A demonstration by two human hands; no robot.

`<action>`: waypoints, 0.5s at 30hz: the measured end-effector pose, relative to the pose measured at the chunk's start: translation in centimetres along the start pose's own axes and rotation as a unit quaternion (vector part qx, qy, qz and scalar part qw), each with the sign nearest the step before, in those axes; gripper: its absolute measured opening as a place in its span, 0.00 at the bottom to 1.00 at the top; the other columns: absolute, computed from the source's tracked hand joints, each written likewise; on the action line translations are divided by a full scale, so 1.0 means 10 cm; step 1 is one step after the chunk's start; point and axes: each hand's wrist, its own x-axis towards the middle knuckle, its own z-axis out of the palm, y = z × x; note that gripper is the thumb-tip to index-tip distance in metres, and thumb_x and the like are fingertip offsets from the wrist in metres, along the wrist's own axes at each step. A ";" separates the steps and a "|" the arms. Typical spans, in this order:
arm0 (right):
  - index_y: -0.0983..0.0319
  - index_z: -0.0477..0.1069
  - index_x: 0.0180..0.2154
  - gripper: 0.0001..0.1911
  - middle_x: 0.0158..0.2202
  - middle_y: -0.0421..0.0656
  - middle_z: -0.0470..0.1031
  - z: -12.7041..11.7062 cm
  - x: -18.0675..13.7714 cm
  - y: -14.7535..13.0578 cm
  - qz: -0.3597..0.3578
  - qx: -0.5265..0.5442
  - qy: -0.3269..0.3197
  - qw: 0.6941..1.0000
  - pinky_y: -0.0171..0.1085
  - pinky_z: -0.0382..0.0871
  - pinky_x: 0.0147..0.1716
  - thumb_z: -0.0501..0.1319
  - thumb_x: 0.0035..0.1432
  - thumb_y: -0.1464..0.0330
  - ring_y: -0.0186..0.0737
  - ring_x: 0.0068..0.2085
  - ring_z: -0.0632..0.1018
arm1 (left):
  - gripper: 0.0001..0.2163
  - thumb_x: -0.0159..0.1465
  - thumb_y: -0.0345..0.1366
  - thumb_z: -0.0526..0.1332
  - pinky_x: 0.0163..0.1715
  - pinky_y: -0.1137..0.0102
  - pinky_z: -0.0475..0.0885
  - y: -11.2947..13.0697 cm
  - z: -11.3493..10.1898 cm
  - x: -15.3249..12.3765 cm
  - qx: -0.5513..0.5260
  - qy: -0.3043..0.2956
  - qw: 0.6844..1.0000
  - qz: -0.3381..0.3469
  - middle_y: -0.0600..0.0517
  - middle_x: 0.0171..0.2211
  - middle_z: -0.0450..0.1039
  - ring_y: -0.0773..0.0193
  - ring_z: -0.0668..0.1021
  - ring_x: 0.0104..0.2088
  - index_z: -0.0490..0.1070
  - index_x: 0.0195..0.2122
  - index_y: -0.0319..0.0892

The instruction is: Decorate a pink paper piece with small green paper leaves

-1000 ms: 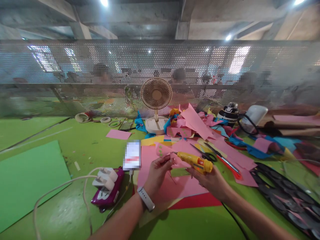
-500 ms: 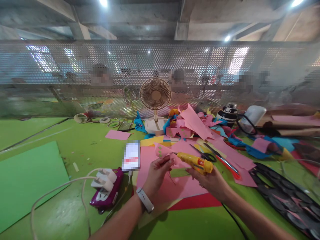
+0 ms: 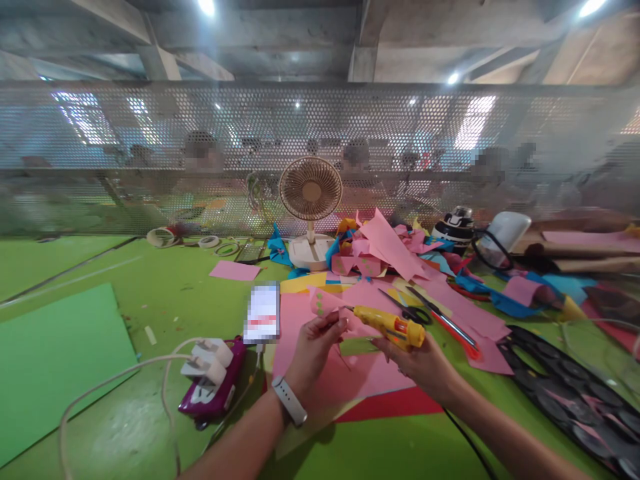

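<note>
My left hand (image 3: 314,348) pinches a small pink paper piece with green dots (image 3: 325,302) above the table. My right hand (image 3: 420,360) grips a yellow glue gun (image 3: 393,325), whose nozzle points left and touches the pink piece near my left fingertips. Under both hands lie pink paper sheets (image 3: 350,373) on a red sheet (image 3: 395,403). A white band sits on my left wrist.
A phone (image 3: 263,311) and a purple power strip with white plugs (image 3: 213,377) lie to the left. Scissors (image 3: 410,308) and a heap of coloured paper scraps (image 3: 390,257) lie beyond my hands. A small fan (image 3: 311,200) stands at the back, a green sheet (image 3: 55,360) at far left, a black tray (image 3: 575,393) at right. People sit behind the mesh screen.
</note>
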 end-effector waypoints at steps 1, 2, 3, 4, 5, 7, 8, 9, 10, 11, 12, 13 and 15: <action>0.61 0.67 0.31 0.17 0.17 0.33 0.61 0.00 0.00 0.00 0.000 0.001 0.000 1.000 0.28 0.55 0.15 0.65 0.42 0.57 0.27 0.18 0.59 | 0.11 0.51 0.38 0.66 0.33 0.69 0.69 0.00 0.00 0.00 0.000 0.000 1.000 0.000 0.48 0.33 0.74 0.63 0.73 0.32 0.75 0.34 0.38; 0.61 0.67 0.31 0.17 0.17 0.32 0.61 0.00 0.00 0.00 0.000 0.003 -0.001 1.000 0.28 0.55 0.15 0.65 0.42 0.57 0.27 0.18 0.59 | 0.11 0.51 0.38 0.66 0.34 0.68 0.69 0.00 0.00 0.00 -0.001 -0.001 1.000 0.000 0.48 0.33 0.74 0.63 0.73 0.32 0.75 0.34 0.38; 0.61 0.67 0.31 0.18 0.17 0.32 0.61 0.00 0.00 0.01 0.000 0.004 -0.002 1.000 0.28 0.55 0.15 0.65 0.42 0.57 0.27 0.18 0.59 | 0.11 0.51 0.38 0.66 0.34 0.68 0.69 0.00 0.00 0.00 -0.002 -0.002 1.000 0.000 0.48 0.33 0.74 0.63 0.73 0.33 0.75 0.35 0.39; 0.62 0.67 0.32 0.18 0.17 0.32 0.60 0.00 0.00 0.01 0.000 0.005 -0.003 1.000 0.28 0.54 0.15 0.65 0.42 0.56 0.26 0.18 0.59 | 0.11 0.51 0.38 0.65 0.34 0.68 0.69 -0.01 0.00 0.00 -0.003 -0.002 1.000 0.000 0.48 0.33 0.74 0.63 0.73 0.33 0.75 0.35 0.39; 0.62 0.67 0.32 0.18 0.18 0.32 0.60 0.00 0.00 0.02 0.000 0.004 -0.002 1.000 0.28 0.54 0.15 0.65 0.43 0.56 0.26 0.18 0.59 | 0.11 0.52 0.37 0.65 0.34 0.68 0.69 -0.01 -0.01 0.00 -0.004 -0.003 1.000 0.001 0.48 0.34 0.74 0.63 0.72 0.33 0.75 0.35 0.39; 0.62 0.66 0.32 0.18 0.17 0.32 0.60 -0.01 0.01 0.03 -0.001 0.003 -0.003 1.000 0.28 0.54 0.15 0.65 0.43 0.56 0.26 0.18 0.59 | 0.11 0.52 0.37 0.65 0.34 0.68 0.69 -0.02 -0.01 0.00 -0.006 -0.006 1.000 0.003 0.48 0.34 0.74 0.63 0.72 0.33 0.75 0.35 0.38; 0.62 0.66 0.32 0.18 0.18 0.32 0.60 -0.01 0.01 0.04 -0.003 0.003 -0.005 1.000 0.29 0.54 0.15 0.65 0.43 0.56 0.27 0.18 0.59 | 0.11 0.52 0.37 0.65 0.34 0.68 0.69 -0.02 -0.01 0.01 -0.006 -0.006 1.000 0.003 0.48 0.34 0.73 0.63 0.72 0.33 0.75 0.35 0.38; 0.62 0.66 0.32 0.18 0.18 0.32 0.60 -0.01 0.01 0.04 -0.004 0.003 -0.008 1.000 0.29 0.54 0.16 0.65 0.44 0.56 0.27 0.18 0.59 | 0.11 0.52 0.37 0.65 0.34 0.68 0.69 -0.02 -0.01 0.01 -0.006 -0.006 1.000 0.003 0.48 0.34 0.74 0.63 0.72 0.33 0.75 0.35 0.38; 0.62 0.66 0.32 0.19 0.17 0.32 0.60 -0.01 0.01 0.04 -0.005 0.003 -0.007 1.000 0.29 0.54 0.16 0.65 0.43 0.56 0.27 0.18 0.59 | 0.11 0.52 0.37 0.65 0.34 0.68 0.69 -0.02 -0.01 0.01 -0.006 -0.007 1.000 0.002 0.48 0.34 0.74 0.63 0.72 0.33 0.75 0.35 0.38; 0.62 0.66 0.32 0.19 0.17 0.32 0.60 -0.01 0.01 0.05 -0.005 0.003 -0.005 1.000 0.29 0.54 0.15 0.65 0.43 0.56 0.27 0.18 0.59 | 0.11 0.51 0.38 0.65 0.33 0.68 0.69 -0.02 -0.01 0.01 -0.006 -0.007 1.000 0.002 0.48 0.34 0.74 0.63 0.72 0.33 0.75 0.34 0.38; 0.62 0.67 0.32 0.19 0.17 0.32 0.60 -0.01 0.01 0.05 -0.004 0.002 -0.003 1.000 0.29 0.54 0.15 0.65 0.43 0.56 0.27 0.18 0.59 | 0.11 0.51 0.38 0.65 0.33 0.68 0.69 -0.02 -0.01 0.01 -0.005 -0.007 1.000 0.002 0.49 0.33 0.74 0.63 0.73 0.32 0.75 0.34 0.38; 0.62 0.67 0.32 0.18 0.17 0.32 0.60 -0.01 0.01 0.05 -0.004 0.000 0.001 1.000 0.29 0.54 0.15 0.65 0.43 0.56 0.27 0.18 0.59 | 0.11 0.52 0.38 0.65 0.34 0.68 0.69 -0.02 -0.01 0.01 -0.004 -0.007 1.000 0.002 0.49 0.33 0.74 0.63 0.73 0.32 0.75 0.35 0.39; 0.62 0.67 0.32 0.18 0.17 0.32 0.60 0.00 0.00 0.04 -0.003 -0.001 0.007 1.000 0.28 0.54 0.15 0.65 0.43 0.56 0.27 0.18 0.59 | 0.11 0.52 0.38 0.65 0.34 0.68 0.69 -0.02 -0.01 0.00 -0.001 -0.008 1.000 0.002 0.49 0.34 0.74 0.63 0.73 0.32 0.75 0.35 0.39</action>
